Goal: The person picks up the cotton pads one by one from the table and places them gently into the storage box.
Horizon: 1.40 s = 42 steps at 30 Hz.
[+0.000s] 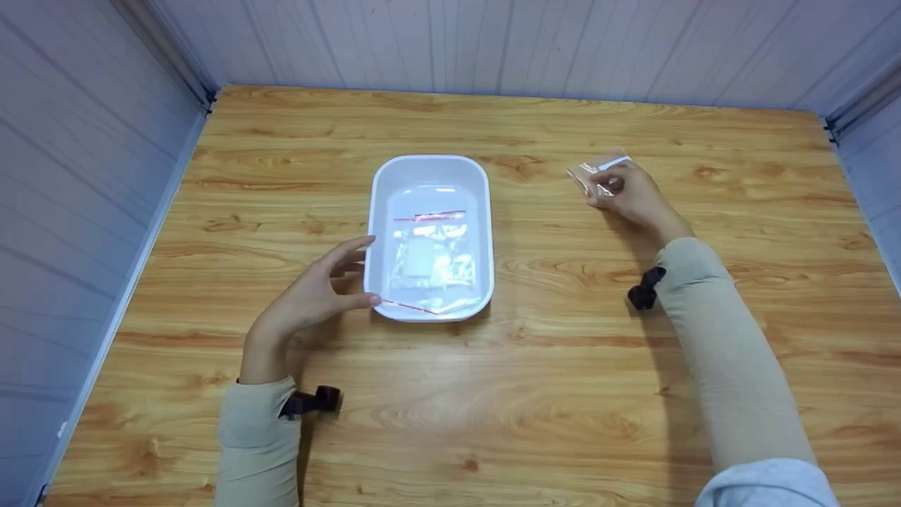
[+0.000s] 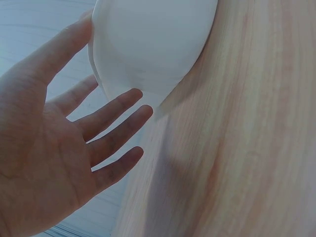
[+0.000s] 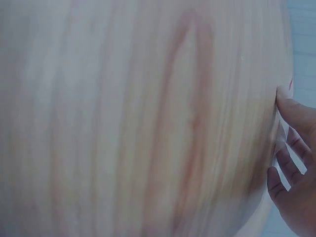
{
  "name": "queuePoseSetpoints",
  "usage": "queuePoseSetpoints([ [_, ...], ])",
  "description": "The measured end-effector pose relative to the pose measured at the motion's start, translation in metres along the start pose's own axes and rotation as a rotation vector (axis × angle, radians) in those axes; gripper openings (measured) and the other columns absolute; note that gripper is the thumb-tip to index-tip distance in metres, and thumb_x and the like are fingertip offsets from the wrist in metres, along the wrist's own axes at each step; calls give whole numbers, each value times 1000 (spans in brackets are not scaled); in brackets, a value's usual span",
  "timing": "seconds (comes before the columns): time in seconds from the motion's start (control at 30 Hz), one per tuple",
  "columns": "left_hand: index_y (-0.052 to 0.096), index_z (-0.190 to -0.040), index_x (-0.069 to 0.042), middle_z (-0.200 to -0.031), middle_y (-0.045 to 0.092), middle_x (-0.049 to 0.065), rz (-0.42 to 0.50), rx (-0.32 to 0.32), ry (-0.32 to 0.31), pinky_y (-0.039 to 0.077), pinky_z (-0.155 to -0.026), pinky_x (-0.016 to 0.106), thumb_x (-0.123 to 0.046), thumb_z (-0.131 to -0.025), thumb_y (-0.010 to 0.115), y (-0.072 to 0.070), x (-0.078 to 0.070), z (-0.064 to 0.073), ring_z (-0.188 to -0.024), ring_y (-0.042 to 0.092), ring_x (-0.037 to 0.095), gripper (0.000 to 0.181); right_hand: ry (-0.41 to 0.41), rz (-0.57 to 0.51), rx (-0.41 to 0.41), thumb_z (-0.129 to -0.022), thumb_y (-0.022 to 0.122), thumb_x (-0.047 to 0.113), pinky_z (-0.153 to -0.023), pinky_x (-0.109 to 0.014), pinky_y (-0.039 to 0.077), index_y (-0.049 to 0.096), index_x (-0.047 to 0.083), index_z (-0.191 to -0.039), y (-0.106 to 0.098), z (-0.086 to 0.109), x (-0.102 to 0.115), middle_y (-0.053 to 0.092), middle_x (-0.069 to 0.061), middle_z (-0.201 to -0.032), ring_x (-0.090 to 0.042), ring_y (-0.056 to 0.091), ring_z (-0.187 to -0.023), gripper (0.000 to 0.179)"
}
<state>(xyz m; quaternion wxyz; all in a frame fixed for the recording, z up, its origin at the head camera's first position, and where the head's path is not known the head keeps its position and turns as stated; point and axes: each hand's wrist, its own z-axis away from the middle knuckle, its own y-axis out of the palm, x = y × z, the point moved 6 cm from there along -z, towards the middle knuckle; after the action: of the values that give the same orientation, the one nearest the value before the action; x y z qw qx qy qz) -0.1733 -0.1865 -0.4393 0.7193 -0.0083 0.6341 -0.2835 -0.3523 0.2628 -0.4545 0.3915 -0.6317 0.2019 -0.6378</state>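
Observation:
A white rectangular plastic tub (image 1: pixel 486 246) stands left of the table's middle. Inside it lie clear zip bags (image 1: pixel 450 264) with red strips, along with a whitish block-like patch. My left hand (image 1: pixel 310 292) touches the tub's left side with thumb and forefinger at the rim; its other fingers spread loosely in the left wrist view, beside the tub's wall (image 2: pixel 153 44). Far to the right, my right hand (image 1: pixel 637 197) pinches a small crinkled clear plastic bag (image 1: pixel 588 172) at the table surface. Only a sliver of that bag shows in the right wrist view, beside the right hand (image 3: pixel 298 158).
The wood-grain table (image 1: pixel 493 415) spans the space beneath both arms. Pale panel walls (image 1: pixel 464 46) close it in at the back and on both sides. A black wrist camera (image 1: pixel 310 401) sticks out from the left sleeve, another (image 1: pixel 644 290) from the right.

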Motion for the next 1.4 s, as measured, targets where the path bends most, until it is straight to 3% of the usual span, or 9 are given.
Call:
queuePoseSetpoints([
  [0.17,36,-154,-20,-145,47,13,-1,-1,-9,31,-112,54,-21,-81,84,0,1,0,-134,42,33,87,25,-7,0,-91,73,12,-97,-47,39,61,-6,-128,-1,0,0,52,-23,-123,-35,49,-111,42],
  [0.57,35,-154,-23,-147,45,11,5,2,-42,26,-114,56,-25,-81,84,0,3,0,-136,39,33,87,41,24,-35,-93,71,13,-83,-40,40,66,-7,-118,-4,1,4,57,-23,-113,-30,51,-98,33],
  [0.9,35,-154,-20,-146,46,13,45,5,-17,29,-113,54,-22,-81,84,0,2,0,-136,39,34,88,63,82,1,-95,68,17,-91,-48,44,66,-6,-119,-6,3,3,64,-27,-116,-35,58,-104,33],
  [1.23,35,-154,-22,-146,46,13,33,6,-26,28,-113,55,-23,-81,84,0,4,1,-136,39,34,89,31,36,-69,-96,67,21,-71,-23,42,70,-2,-113,-12,11,1,67,-20,-106,-22,57,-89,29],
  [1.4,34,-154,-22,-146,46,13,32,4,-36,27,-113,55,-23,-81,84,0,4,0,-136,39,34,89,-7,21,-111,-98,63,22,-68,-20,41,70,-2,-113,-15,15,6,68,-20,-104,-22,58,-87,29],
])
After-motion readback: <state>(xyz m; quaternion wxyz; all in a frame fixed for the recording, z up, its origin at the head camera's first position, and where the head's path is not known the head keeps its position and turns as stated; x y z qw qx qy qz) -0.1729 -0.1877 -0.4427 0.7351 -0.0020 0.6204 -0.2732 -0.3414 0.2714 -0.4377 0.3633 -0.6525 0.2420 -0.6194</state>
